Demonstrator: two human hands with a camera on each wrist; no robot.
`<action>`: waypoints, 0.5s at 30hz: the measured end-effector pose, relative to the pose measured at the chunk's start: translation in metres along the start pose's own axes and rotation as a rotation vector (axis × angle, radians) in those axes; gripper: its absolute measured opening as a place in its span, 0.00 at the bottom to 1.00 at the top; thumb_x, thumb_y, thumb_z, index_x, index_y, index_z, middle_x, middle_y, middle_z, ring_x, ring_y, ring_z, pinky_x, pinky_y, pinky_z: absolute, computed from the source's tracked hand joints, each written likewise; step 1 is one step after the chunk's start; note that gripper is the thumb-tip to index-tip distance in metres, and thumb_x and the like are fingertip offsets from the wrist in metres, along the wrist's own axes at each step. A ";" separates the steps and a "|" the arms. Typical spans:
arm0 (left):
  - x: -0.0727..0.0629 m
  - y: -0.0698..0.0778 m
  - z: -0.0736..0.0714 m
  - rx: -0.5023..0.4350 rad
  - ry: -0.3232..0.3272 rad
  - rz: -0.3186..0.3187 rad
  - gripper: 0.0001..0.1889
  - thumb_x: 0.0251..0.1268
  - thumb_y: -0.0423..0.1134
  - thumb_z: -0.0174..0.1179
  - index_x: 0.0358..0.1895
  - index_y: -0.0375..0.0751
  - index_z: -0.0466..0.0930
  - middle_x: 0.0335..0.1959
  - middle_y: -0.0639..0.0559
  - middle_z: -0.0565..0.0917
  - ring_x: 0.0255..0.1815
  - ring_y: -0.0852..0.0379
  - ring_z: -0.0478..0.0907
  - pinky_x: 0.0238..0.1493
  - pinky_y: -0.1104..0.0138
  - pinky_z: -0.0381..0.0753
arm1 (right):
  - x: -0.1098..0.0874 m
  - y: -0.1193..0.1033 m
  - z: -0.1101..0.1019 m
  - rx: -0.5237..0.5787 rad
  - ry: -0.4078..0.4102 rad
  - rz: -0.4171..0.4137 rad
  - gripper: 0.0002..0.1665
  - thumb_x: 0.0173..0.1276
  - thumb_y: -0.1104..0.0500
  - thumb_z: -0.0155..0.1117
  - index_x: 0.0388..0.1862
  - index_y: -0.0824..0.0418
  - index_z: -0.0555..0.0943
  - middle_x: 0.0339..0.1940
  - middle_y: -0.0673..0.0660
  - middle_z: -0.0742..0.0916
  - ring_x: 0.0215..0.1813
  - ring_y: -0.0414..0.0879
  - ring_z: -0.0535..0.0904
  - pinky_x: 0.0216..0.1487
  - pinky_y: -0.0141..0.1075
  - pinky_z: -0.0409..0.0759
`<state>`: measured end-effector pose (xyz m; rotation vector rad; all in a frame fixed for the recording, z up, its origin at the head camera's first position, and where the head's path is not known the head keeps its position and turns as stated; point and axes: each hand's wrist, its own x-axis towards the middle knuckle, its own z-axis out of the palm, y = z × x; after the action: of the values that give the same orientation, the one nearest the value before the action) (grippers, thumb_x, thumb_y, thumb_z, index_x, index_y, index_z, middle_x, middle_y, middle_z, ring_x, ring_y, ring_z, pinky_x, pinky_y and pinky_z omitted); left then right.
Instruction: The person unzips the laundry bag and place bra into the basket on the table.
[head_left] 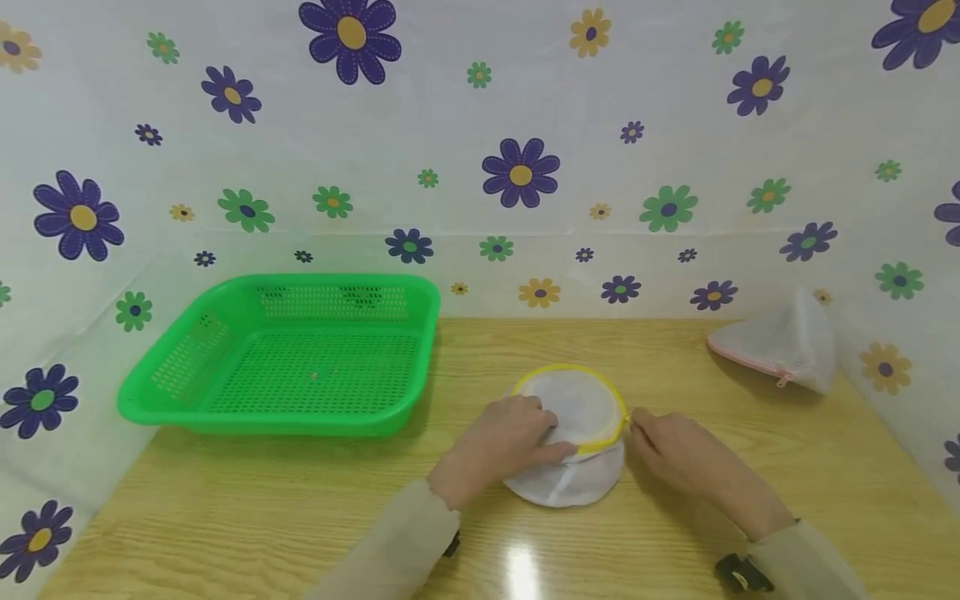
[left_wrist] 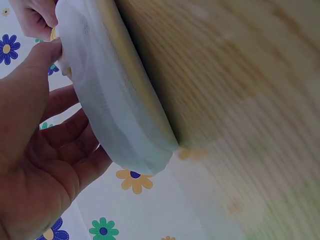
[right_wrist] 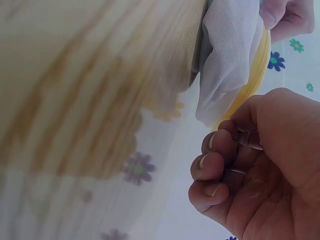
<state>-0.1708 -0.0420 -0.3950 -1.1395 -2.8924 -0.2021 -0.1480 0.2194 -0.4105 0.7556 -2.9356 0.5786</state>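
A round white mesh laundry bag (head_left: 566,485) with a yellow zipper (head_left: 617,392) round its top stands on the table in front of me. My left hand (head_left: 504,437) grips its left side, with the thumb at the near part of the yellow edge. In the left wrist view, the fingers of that hand (left_wrist: 45,155) reach along the white mesh (left_wrist: 107,100). At the bag's right side, my right hand (head_left: 675,450) pinches the small yellow zipper pull (head_left: 628,420). The right wrist view shows the right hand (right_wrist: 265,170) with curled fingers, the pull itself hidden behind them.
A green plastic basket (head_left: 281,422) with perforated walls stands at the back left. Another white mesh laundry bag (head_left: 795,346), with a pink zipper, sits at the back right. A white flowered cloth (head_left: 465,125) hangs behind and beside the wooden table (head_left: 247,508).
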 end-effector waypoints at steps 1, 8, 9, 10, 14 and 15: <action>0.000 0.000 0.000 0.003 0.000 -0.004 0.23 0.73 0.62 0.58 0.29 0.47 0.82 0.25 0.56 0.75 0.25 0.61 0.66 0.27 0.72 0.64 | 0.000 0.000 0.000 0.000 0.003 -0.002 0.15 0.76 0.66 0.53 0.27 0.54 0.71 0.16 0.43 0.67 0.19 0.32 0.59 0.19 0.27 0.60; 0.001 0.002 0.002 0.011 0.021 -0.020 0.22 0.72 0.61 0.59 0.32 0.47 0.85 0.25 0.56 0.77 0.25 0.61 0.67 0.27 0.72 0.66 | 0.000 0.001 0.002 -0.002 0.018 -0.026 0.13 0.77 0.66 0.54 0.29 0.54 0.72 0.16 0.42 0.67 0.19 0.31 0.59 0.20 0.26 0.59; 0.001 0.002 0.002 0.011 0.022 -0.021 0.22 0.72 0.61 0.59 0.32 0.47 0.85 0.25 0.56 0.77 0.25 0.61 0.67 0.28 0.72 0.67 | -0.001 0.001 0.002 -0.003 0.017 -0.027 0.13 0.77 0.66 0.54 0.30 0.54 0.73 0.16 0.42 0.67 0.19 0.31 0.59 0.20 0.26 0.59; 0.001 0.002 0.001 0.010 0.022 -0.022 0.22 0.72 0.61 0.59 0.32 0.47 0.85 0.24 0.56 0.77 0.26 0.61 0.67 0.28 0.72 0.67 | -0.001 0.000 0.002 -0.004 0.016 -0.025 0.13 0.77 0.66 0.54 0.30 0.54 0.72 0.17 0.42 0.67 0.19 0.31 0.59 0.20 0.26 0.59; 0.001 0.003 0.000 0.003 0.013 -0.029 0.22 0.73 0.61 0.58 0.33 0.46 0.86 0.25 0.56 0.77 0.27 0.61 0.68 0.29 0.71 0.68 | -0.001 0.000 0.001 -0.011 0.017 -0.027 0.14 0.77 0.66 0.54 0.29 0.54 0.72 0.16 0.42 0.66 0.19 0.32 0.58 0.20 0.26 0.59; 0.001 0.003 0.000 0.001 0.012 -0.030 0.22 0.73 0.61 0.58 0.34 0.46 0.86 0.25 0.55 0.77 0.27 0.61 0.68 0.28 0.71 0.68 | -0.002 0.000 0.002 -0.015 0.020 -0.031 0.14 0.77 0.66 0.54 0.29 0.54 0.71 0.16 0.42 0.66 0.19 0.32 0.58 0.19 0.26 0.59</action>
<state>-0.1692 -0.0389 -0.3944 -1.0910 -2.9007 -0.2065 -0.1464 0.2192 -0.4121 0.7869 -2.9014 0.5583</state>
